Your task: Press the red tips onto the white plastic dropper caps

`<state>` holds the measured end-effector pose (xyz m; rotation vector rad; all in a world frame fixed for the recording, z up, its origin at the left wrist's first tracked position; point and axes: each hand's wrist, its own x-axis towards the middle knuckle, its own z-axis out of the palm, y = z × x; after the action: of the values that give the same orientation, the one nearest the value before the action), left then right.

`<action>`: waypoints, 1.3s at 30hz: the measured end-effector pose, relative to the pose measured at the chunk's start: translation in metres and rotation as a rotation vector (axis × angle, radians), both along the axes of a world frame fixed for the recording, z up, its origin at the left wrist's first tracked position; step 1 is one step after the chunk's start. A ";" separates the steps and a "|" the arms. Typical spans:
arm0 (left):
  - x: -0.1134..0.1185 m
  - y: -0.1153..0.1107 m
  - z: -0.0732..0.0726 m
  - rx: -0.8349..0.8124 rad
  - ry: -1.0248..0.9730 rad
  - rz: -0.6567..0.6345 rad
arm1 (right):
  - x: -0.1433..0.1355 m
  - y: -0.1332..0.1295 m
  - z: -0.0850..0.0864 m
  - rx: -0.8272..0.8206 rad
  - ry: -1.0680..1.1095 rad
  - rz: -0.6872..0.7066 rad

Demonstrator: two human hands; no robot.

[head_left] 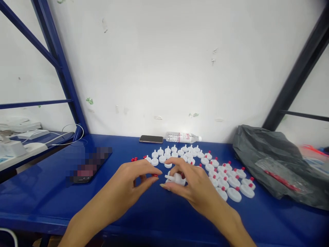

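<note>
My left hand (138, 178) pinches a small red cap (155, 175) between thumb and fingertips. Facing it, my right hand (189, 180) is closed on a white nozzle lid (177, 178), whose bare narrow tip points left at the red cap. A small gap separates cap and tip. Behind my hands stand several white nozzle lids with bare tips (174, 149). To the right is a group of similar lids wearing red caps (234, 194). A few loose red caps (134, 159) lie left of the lids.
A clear plastic bottle (180, 137) lies along the wall beside a phone (151, 139). Another dark device (89, 166) rests on the blue table (46, 192) at left. A dark plastic bag (259, 154) covers the right side, with a clear packet of red pieces (282, 181) on it.
</note>
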<state>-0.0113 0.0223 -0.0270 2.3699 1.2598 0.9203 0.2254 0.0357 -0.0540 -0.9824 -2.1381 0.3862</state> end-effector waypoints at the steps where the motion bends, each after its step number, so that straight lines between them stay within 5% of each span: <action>1: 0.002 -0.001 0.000 0.003 0.000 -0.016 | -0.001 0.000 -0.001 0.003 0.001 0.007; 15: 0.013 -0.007 0.004 0.002 0.012 -0.102 | -0.008 0.000 -0.007 0.029 0.099 0.120; 23: 0.012 -0.009 0.010 0.016 -0.167 0.016 | -0.008 0.003 -0.008 0.204 0.154 0.193; 31: 0.008 -0.002 0.013 -0.471 -0.500 -0.043 | -0.009 0.002 -0.008 0.443 0.143 0.151; 35: 0.010 0.001 0.008 -0.756 -0.769 -0.216 | -0.014 -0.001 -0.004 0.572 0.154 0.120; 39: 0.017 0.000 0.004 -0.849 -0.843 -0.431 | -0.023 -0.005 -0.004 0.587 0.160 0.124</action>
<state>0.0055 0.0221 -0.0233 1.2676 0.5700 0.8478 0.2026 0.0305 -0.0578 -0.4684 -1.9932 -0.1066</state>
